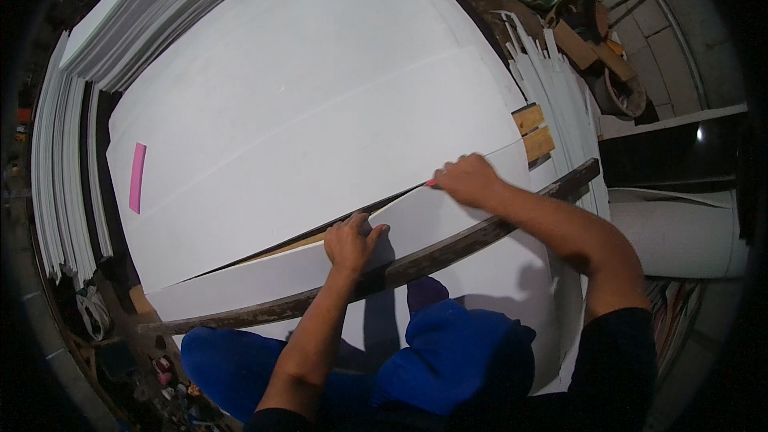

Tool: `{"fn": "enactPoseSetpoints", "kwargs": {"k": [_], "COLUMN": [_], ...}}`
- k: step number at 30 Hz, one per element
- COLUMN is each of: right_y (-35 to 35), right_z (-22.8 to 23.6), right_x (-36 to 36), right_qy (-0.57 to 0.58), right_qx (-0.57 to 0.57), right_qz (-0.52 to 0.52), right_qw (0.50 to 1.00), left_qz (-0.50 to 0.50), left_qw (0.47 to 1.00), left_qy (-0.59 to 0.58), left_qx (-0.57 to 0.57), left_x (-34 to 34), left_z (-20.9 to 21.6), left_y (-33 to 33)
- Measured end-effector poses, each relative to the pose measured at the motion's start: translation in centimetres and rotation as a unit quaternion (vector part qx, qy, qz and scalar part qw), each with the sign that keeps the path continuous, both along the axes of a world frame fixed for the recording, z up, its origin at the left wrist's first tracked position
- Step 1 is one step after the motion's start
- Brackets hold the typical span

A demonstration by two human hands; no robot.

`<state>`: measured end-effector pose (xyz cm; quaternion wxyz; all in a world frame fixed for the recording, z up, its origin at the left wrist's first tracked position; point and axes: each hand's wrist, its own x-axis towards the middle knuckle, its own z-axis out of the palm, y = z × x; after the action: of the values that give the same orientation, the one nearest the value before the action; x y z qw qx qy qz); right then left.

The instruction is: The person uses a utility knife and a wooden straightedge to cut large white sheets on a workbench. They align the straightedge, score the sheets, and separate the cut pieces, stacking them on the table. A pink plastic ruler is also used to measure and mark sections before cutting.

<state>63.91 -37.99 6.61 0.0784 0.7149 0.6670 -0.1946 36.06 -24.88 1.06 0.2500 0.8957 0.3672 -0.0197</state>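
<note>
Blue trousers (448,360) at 6 o'clock; left hand (352,244), fingers spread, presses the white foam strip (320,268); right hand (468,180), fingers clamped on a red-handled cutter (430,183), at 2 o'clock.

The person wears a black short-sleeved top; its right sleeve (616,344) ends above the elbow and leaves the forearm bare, and a dark edge of the left sleeve (268,420) shows to the left of that sleeve, at the lower rim of the view. Between the two sleeves lie bright blue trousers (448,360), loose and creased over the knees. Both hands are bare, without gloves, rings or a watch.
</note>
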Motion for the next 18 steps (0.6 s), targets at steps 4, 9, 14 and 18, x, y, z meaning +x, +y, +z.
{"fn": "enactPoseSetpoints", "kwargs": {"k": [4, 9, 14, 18], "right_y": [-4.1, -6.8, -5.6, -5.6], "right_z": [2.7, 4.4, 5.9, 5.0], "right_x": [6.1, 10.9, 8.5, 7.0], "right_qy": [-0.104, -0.162, -0.123, -0.088], "right_qx": [-0.072, -0.099, -0.108, -0.090], "right_qz": [-0.038, -0.018, -0.068, -0.055], "right_qw": [0.991, 0.982, 0.984, 0.990], "left_qz": [-0.011, -0.038, -0.080, -0.070], "left_qw": [0.999, 0.998, 0.994, 0.994], "left_qy": [-0.003, 0.059, 0.049, 0.056], "left_qx": [0.030, -0.003, -0.060, -0.056], "left_x": [0.4, 2.4, 10.3, 12.0], "left_z": [0.6, 0.5, -0.9, 0.1], "left_y": [-0.2, 0.0, -2.9, -4.7]}}
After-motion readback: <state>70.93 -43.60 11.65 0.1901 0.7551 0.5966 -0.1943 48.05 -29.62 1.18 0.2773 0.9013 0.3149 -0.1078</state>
